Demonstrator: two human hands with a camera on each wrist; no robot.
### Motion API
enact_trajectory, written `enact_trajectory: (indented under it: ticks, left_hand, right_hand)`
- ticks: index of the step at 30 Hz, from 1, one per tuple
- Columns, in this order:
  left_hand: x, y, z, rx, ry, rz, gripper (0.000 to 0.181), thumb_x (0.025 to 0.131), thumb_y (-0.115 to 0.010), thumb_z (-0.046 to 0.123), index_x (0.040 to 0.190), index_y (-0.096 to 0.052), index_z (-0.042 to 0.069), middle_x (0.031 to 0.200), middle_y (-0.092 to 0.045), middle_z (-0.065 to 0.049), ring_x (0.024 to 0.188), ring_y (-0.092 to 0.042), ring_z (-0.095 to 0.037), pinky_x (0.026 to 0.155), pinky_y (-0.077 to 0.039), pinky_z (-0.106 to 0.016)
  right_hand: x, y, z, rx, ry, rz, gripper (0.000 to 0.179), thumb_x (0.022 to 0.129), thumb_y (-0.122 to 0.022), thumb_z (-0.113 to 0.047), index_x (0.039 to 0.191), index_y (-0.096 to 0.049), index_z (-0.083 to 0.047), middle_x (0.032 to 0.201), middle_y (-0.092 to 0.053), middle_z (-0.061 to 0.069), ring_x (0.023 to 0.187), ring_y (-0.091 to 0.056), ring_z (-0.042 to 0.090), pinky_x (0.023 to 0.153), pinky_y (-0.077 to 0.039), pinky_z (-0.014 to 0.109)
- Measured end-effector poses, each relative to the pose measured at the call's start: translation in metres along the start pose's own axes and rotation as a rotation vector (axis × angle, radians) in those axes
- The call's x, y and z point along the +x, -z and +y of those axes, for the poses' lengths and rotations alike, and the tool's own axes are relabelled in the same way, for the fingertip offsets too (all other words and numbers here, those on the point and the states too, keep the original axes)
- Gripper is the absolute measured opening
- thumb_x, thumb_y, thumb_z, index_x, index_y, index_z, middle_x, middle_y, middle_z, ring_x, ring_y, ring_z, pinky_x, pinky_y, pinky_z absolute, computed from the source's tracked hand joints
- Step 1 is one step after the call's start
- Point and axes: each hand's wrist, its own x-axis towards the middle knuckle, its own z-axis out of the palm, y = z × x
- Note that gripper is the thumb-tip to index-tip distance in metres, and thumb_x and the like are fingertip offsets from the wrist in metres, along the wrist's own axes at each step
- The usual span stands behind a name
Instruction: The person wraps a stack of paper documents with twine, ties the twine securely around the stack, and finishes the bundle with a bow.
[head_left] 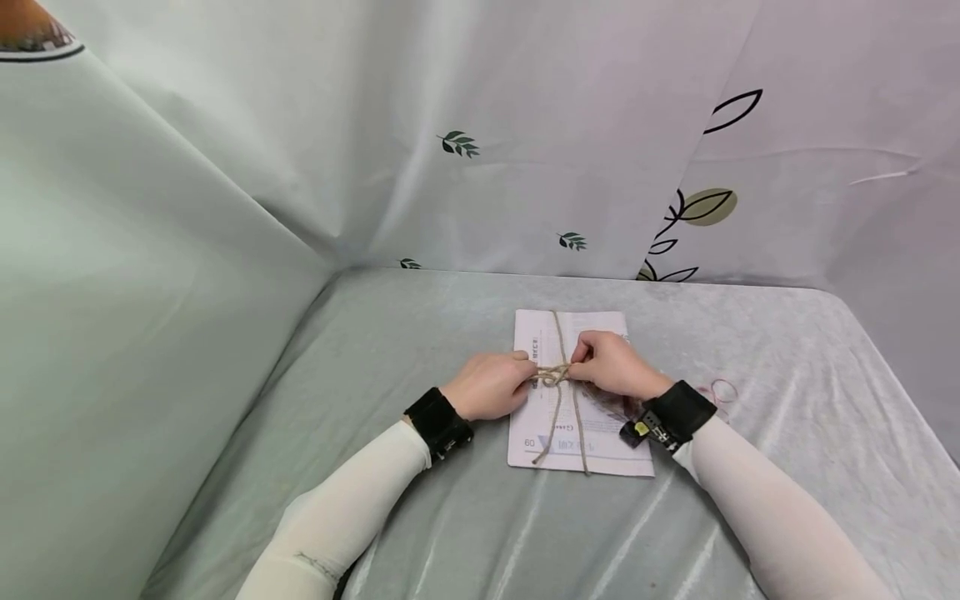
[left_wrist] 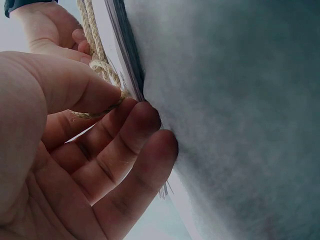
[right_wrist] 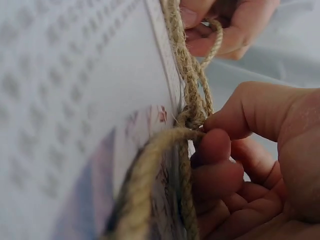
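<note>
A folded newspaper bundle (head_left: pixel 607 446) lies on the table, bound with brown jute twine (head_left: pixel 558 421) that meets in a knot with loops at its middle. Two loose twine ends hang toward the near edge. My left hand (head_left: pixel 495 383) pinches a twine loop just left of the knot; in the left wrist view its thumb presses twine against the index finger, the other fingers at the paper's edge. Just right of the knot, my right hand (head_left: pixel 611 364) pinches twine between thumb and forefinger. The right wrist view shows the knot (right_wrist: pixel 192 117) right at those fingertips.
A thin reddish loop (head_left: pixel 723 390) lies on the grey cloth-covered table (head_left: pixel 420 325), right of the newspaper. White fabric with leaf prints (head_left: pixel 525 167) hangs behind the table, and more fabric (head_left: pixel 150 250) rises along the left side.
</note>
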Motion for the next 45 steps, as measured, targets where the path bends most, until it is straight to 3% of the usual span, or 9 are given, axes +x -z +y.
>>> enact_trajectory:
  ticks: [6,17,25,31,40,45]
  left_hand:
    - [0.001,0.0,0.0,0.007,-0.008,0.002,0.009,0.111,-0.065,0.018,0.109,-0.074,0.017,0.098,-0.064,0.003,0.078,-0.059,-0.011,0.063,-0.05,-0.032]
    - [-0.001,-0.001,0.0,0.014,-0.02,0.024,0.008,0.11,-0.066,0.015,0.105,-0.072,0.017,0.095,-0.063,0.004,0.076,-0.057,-0.011,0.063,-0.049,-0.032]
    - [-0.002,-0.001,-0.001,-0.006,-0.017,0.023,0.007,0.109,-0.066,0.016,0.106,-0.073,0.017,0.096,-0.064,0.004,0.077,-0.058,-0.012,0.064,-0.05,-0.034]
    - [-0.002,0.0,-0.001,-0.001,-0.014,0.018,0.008,0.11,-0.066,0.016,0.108,-0.074,0.017,0.097,-0.064,0.004,0.078,-0.059,-0.012,0.065,-0.05,-0.034]
    - [-0.002,0.0,0.0,-0.011,0.007,-0.003,0.007,0.11,-0.066,0.017,0.107,-0.072,0.018,0.097,-0.063,0.004,0.077,-0.057,-0.011,0.063,-0.048,-0.032]
    - [-0.002,0.001,0.0,-0.008,0.013,-0.01,0.006,0.11,-0.067,0.018,0.106,-0.072,0.018,0.097,-0.061,0.005,0.077,-0.057,-0.011,0.062,-0.048,-0.032]
  right_hand:
    - [0.0,0.004,0.001,0.068,-0.018,-0.015,0.005,0.097,-0.077,-0.011,0.1,-0.076,-0.009,0.082,-0.07,0.002,0.066,-0.059,0.02,0.06,-0.047,0.033]
    - [-0.003,0.004,-0.005,-0.001,-0.006,-0.039,0.001,0.094,-0.077,-0.011,0.093,-0.077,-0.01,0.076,-0.067,-0.001,0.061,-0.057,0.016,0.057,-0.045,0.032]
    - [-0.005,0.017,-0.003,0.056,-0.042,-0.086,0.015,0.097,-0.078,-0.011,0.109,-0.087,-0.008,0.097,-0.081,0.001,0.075,-0.06,0.016,0.065,-0.046,0.028]
    - [-0.005,0.019,-0.002,0.106,-0.073,-0.092,0.017,0.097,-0.081,-0.016,0.11,-0.088,-0.009,0.092,-0.077,-0.001,0.068,-0.057,0.013,0.063,-0.046,0.026]
    - [-0.004,0.007,-0.003,0.007,0.012,-0.031,0.006,0.099,-0.077,-0.008,0.102,-0.081,-0.01,0.086,-0.074,-0.001,0.072,-0.062,0.017,0.064,-0.049,0.03]
    - [-0.004,0.002,-0.005,-0.055,0.047,-0.009,0.007,0.097,-0.076,-0.006,0.094,-0.074,-0.012,0.079,-0.068,-0.002,0.067,-0.06,0.016,0.063,-0.048,0.031]
